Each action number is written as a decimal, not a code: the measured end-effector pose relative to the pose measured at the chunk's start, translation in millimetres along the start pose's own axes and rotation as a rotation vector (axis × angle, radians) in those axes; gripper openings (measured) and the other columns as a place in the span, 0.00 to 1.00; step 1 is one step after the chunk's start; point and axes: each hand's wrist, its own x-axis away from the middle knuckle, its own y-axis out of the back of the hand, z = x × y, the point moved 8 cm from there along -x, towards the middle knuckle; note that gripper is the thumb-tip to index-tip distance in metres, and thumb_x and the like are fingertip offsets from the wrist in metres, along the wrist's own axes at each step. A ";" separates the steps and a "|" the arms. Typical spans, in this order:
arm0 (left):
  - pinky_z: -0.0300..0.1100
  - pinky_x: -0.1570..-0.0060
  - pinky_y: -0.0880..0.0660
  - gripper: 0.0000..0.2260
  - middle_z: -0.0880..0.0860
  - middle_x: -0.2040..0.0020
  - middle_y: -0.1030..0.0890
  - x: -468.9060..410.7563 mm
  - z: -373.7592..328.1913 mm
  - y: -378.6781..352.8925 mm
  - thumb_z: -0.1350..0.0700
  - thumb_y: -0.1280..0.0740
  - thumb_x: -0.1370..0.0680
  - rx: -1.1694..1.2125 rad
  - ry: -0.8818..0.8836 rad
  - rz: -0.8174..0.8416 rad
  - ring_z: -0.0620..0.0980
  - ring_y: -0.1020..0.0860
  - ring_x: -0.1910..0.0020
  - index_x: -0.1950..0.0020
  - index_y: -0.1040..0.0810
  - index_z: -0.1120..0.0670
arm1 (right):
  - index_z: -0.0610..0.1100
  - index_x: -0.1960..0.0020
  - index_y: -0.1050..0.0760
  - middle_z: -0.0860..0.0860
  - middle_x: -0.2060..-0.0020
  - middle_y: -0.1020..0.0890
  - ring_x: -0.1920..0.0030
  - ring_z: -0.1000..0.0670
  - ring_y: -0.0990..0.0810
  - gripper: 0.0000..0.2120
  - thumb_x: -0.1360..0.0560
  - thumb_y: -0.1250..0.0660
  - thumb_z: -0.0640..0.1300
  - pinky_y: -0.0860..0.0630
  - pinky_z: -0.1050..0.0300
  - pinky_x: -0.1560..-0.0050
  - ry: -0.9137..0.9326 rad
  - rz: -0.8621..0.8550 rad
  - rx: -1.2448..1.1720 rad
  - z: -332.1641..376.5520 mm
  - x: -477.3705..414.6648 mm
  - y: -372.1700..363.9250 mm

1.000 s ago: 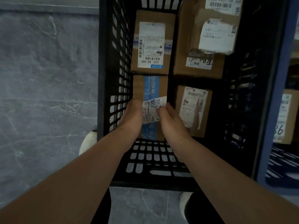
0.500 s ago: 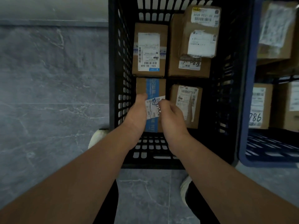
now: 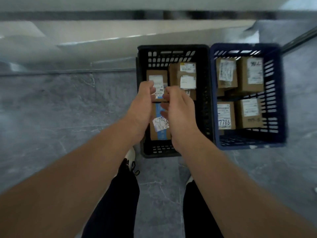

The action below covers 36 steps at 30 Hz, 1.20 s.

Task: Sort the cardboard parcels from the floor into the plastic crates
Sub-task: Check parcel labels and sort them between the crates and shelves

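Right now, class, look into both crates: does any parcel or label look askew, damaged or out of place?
In the black crate, the blue-taped parcel nearest the person carries a white label stuck on crooked, tilted against the box edges. Nothing looks spilled; motion blur hides finer damage.

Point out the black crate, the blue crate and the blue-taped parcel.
black crate (image 3: 171, 56): head view, on its far perforated wall.
blue crate (image 3: 248, 142): head view, on its near wall.
blue-taped parcel (image 3: 160, 125): head view, on its white label.
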 end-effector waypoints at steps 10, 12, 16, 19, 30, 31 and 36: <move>0.26 0.80 0.31 0.18 0.38 0.77 0.21 248.9 -134.3 39.0 0.48 0.49 0.13 0.152 -0.200 -0.072 0.31 0.24 0.78 0.56 0.25 0.49 | 0.37 0.41 0.22 0.41 0.50 0.17 0.52 0.52 0.21 0.16 0.13 0.37 0.50 0.22 0.50 0.47 0.258 0.167 0.038 169.5 202.2 -9.8; 0.25 0.71 0.27 0.18 0.40 0.69 0.17 296.6 -151.0 57.7 0.46 0.49 0.14 0.193 -0.280 -0.122 0.31 0.20 0.69 0.52 0.23 0.49 | 0.40 0.44 0.19 0.41 0.45 0.16 0.48 0.52 0.19 0.17 0.13 0.38 0.53 0.23 0.48 0.39 0.324 0.254 0.093 205.2 258.9 -15.5; 0.49 0.31 0.34 0.19 0.50 0.35 0.22 405.2 -172.8 102.2 0.41 0.47 0.16 0.315 -0.349 -0.286 0.51 0.27 0.31 0.35 0.23 0.45 | 0.60 0.36 0.19 0.59 0.36 0.19 0.33 0.55 0.22 0.20 0.20 0.41 0.66 0.28 0.41 0.24 0.420 0.397 0.173 267.7 379.5 -19.8; 0.51 0.30 0.36 0.18 0.50 0.34 0.22 476.1 -184.1 136.8 0.42 0.49 0.16 0.354 -0.447 -0.360 0.53 0.28 0.32 0.38 0.22 0.44 | 0.62 0.48 0.21 0.61 0.48 0.20 0.42 0.56 0.21 0.13 0.13 0.44 0.59 0.26 0.41 0.26 0.515 0.508 0.223 295.9 450.8 -34.2; 0.48 0.37 0.34 0.20 0.47 0.35 0.24 614.0 -124.2 323.5 0.41 0.46 0.16 0.518 -0.539 -0.651 0.50 0.29 0.32 0.30 0.24 0.44 | 0.60 0.36 0.23 0.60 0.40 0.21 0.30 0.50 0.23 0.16 0.15 0.45 0.62 0.24 0.48 0.32 0.594 0.823 0.477 244.0 614.7 -189.3; 0.45 0.40 0.34 0.21 0.47 0.37 0.24 618.8 -113.0 344.5 0.42 0.46 0.16 0.529 -0.540 -0.660 0.49 0.28 0.35 0.28 0.25 0.46 | 0.61 0.39 0.22 0.63 0.44 0.21 0.33 0.51 0.22 0.13 0.12 0.45 0.58 0.23 0.52 0.36 0.594 0.850 0.486 232.8 625.9 -210.9; 0.44 0.43 0.35 0.23 0.49 0.31 0.26 639.9 -50.2 467.3 0.39 0.48 0.16 0.595 -0.496 -0.754 0.49 0.28 0.33 0.27 0.25 0.47 | 0.48 0.34 0.19 0.50 0.35 0.18 0.31 0.46 0.21 0.20 0.13 0.44 0.57 0.23 0.44 0.31 0.523 0.916 0.527 165.9 676.8 -322.7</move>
